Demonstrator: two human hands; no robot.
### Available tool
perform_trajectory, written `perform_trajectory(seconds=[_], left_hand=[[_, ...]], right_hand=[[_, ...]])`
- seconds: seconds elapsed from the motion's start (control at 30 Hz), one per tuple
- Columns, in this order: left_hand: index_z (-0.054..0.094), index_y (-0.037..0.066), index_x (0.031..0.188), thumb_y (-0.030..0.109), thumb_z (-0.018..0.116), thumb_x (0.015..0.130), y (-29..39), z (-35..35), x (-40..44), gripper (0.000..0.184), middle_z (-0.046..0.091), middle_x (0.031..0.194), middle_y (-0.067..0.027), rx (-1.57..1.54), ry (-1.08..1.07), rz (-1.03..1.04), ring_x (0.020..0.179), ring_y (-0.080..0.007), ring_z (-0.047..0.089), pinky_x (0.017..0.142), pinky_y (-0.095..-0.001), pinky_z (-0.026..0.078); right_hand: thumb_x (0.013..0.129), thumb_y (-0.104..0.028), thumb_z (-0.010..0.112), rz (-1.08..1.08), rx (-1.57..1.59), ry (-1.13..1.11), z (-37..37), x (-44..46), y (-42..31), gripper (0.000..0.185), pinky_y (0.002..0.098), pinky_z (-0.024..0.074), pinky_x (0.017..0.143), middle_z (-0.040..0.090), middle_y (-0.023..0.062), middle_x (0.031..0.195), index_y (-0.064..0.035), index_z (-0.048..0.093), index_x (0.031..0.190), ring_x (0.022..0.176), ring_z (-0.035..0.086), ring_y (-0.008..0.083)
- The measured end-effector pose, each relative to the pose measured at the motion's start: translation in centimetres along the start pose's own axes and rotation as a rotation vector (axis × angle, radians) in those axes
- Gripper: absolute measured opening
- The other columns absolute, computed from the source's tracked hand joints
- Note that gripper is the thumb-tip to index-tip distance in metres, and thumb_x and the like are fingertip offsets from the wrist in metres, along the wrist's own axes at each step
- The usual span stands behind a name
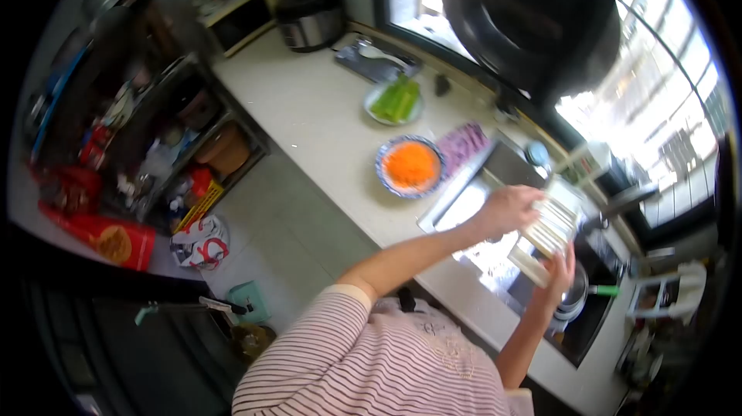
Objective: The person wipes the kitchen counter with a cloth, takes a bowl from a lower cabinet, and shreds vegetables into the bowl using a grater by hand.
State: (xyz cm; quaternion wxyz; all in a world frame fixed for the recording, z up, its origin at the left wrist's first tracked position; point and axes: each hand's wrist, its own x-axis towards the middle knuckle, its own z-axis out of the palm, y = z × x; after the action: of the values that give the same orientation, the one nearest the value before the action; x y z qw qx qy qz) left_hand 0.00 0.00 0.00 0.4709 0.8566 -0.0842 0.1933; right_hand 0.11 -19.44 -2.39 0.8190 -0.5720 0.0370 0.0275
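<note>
Holding slotted panel [551, 224] (cream, several slots) in both hands, right of frame ctr, tilted, above the sink [437, 219]; L hand [510, 209] clamped on its upper-left edge, fingertips over the face; R hand [556, 273] clamped on the lower-right edge; exact thumb/finger contact too blurred to tell.

Handling, my read: prob plastic, so light + fairly stiff; likely slippery if wet, can't confirm wet from here; thin bars btwn slots prob the weak spot, could snap or have sharp edges; best hold = solid outer rim, opp. sides, fingers off the slots.

Farther out: pot [572, 300] w/ green handle, lower right, just beyond R hand; bowl [381, 173] of orange shreds [411, 166], mid-frame on counter [294, 107]; purple pieces [464, 147] just beside it, toward sink; plate [372, 111] w/ green pieces [396, 99] above that; cooker [311, 22] farthest, upper left of ctr.
</note>
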Motion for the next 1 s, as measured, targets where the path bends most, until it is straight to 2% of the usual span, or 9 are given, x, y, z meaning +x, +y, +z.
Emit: perform_trajectory(seconds=[0.17,0.23,0.4,0.47,0.6,0.7,0.77,0.8,1.0], left_hand=[[0.06,0.008,0.109,0.013,0.059,0.079,0.3,-1.5,-0.5,0.03,0.061,0.098,-0.0145,0.004,0.755,0.445,0.082,-0.0293,0.063,0.068,-0.0388,0.052],[0.063,0.011,0.102,0.015,0.06,0.076,-3.5,-2.0,-4.5,0.026,0.063,0.093,-0.0119,0.359,-0.212,-0.162,0.079,-0.028,0.064,0.065,-0.0384,0.052],[0.063,0.011,0.102,0.014,0.059,0.076,-3.8,-5.4,-8.3,0.026,0.065,0.092,-0.0095,0.154,0.18,-0.183,0.077,-0.0282,0.063,0.069,-0.0379,0.051],[0.058,0.007,0.109,0.01,0.059,0.077,-1.3,-9.0,-8.8,0.033,0.062,0.1,-0.0115,0.02,0.278,-0.068,0.086,-0.0294,0.061,0.075,-0.038,0.05],[0.056,0.007,0.116,0.007,0.058,0.078,3.0,-13.9,-11.4,0.038,0.057,0.112,-0.0134,0.002,0.699,0.372,0.098,-0.0332,0.057,0.08,-0.0399,0.048],[0.058,0.008,0.112,0.009,0.059,0.078,-5.7,-10.9,-13.7,0.035,0.06,0.108,-0.0118,0.425,0.194,0.263,0.091,-0.0286,0.06,0.077,-0.0364,0.05],[0.063,0.009,0.105,0.011,0.059,0.079,-9.0,-11.1,-15.5,0.027,0.064,0.095,-0.0092,0.184,0.061,0.007,0.077,-0.0246,0.063,0.068,-0.034,0.051],[0.065,0.008,0.098,0.014,0.06,0.079,-8.5,-13.0,-15.7,0.021,0.066,0.085,-0.0077,0.215,0.411,0.072,0.069,-0.0236,0.063,0.062,-0.0336,0.05],[0.053,0.004,0.118,0.015,0.063,0.082,-10.6,-21.9,-16.6,0.039,0.062,0.106,-0.012,0.084,0.456,-0.204,0.082,-0.0223,0.064,0.072,-0.0309,0.051]], right_hand=[[0.079,-0.004,0.051,-0.193,-0.111,0.034,0.8,-1.2,5.1,0.051,0.0222,0.0451,0.054,0.057,0.0136,0.102,0.0056,0.041,0.129,0.063,0.05,0.0098],[0.078,-0.005,0.053,0.275,-0.003,0.088,-4.4,0.4,12.5,0.045,0.0288,0.0486,0.066,0.058,0.0138,0.1,0.0074,0.048,0.121,0.074,0.054,0.0163],[0.077,-0.009,0.059,0.133,-0.011,-0.209,-0.4,-1.7,9.3,0.042,0.0299,0.0475,0.068,0.058,0.0102,0.094,0.0045,0.052,0.116,0.076,0.055,0.0161],[0.081,-0.008,0.054,-0.005,-0.052,0.143,5.5,-4.1,5.9,0.049,0.0191,0.0403,0.049,0.058,0.0093,0.095,0.002,0.041,0.128,0.062,0.052,0.0104],[0.084,-0.007,0.049,-0.48,-0.002,0.108,9.5,-7.7,6.7,0.05,0.0151,0.0349,0.043,0.058,0.0118,0.102,0.0009,0.037,0.133,0.056,0.048,0.0067],[0.08,-0.002,0.052,0.172,0.059,0.245,1.9,-4.3,14.5,0.043,0.0248,0.0437,0.054,0.06,0.0128,0.103,0.0063,0.048,0.122,0.068,0.056,0.0139],[0.079,-0.001,0.054,0.028,-0.121,0.367,2.4,-4.8,15.4,0.039,0.0283,0.0453,0.061,0.06,0.0141,0.105,0.0082,0.052,0.116,0.078,0.058,0.0175],[0.079,-0.003,0.054,-0.106,-0.026,0.275,4.4,-5.3,14.5,0.042,0.0254,0.0442,0.061,0.059,0.0151,0.109,0.0094,0.048,0.119,0.084,0.059,0.0177],[0.082,-0.002,0.05,-0.339,-0.014,0.172,20.4,-6.6,8.4,0.052,0.0168,0.0362,0.046,0.057,0.0078,0.092,0.0026,0.036,0.132,0.053,0.042,0.0043]])
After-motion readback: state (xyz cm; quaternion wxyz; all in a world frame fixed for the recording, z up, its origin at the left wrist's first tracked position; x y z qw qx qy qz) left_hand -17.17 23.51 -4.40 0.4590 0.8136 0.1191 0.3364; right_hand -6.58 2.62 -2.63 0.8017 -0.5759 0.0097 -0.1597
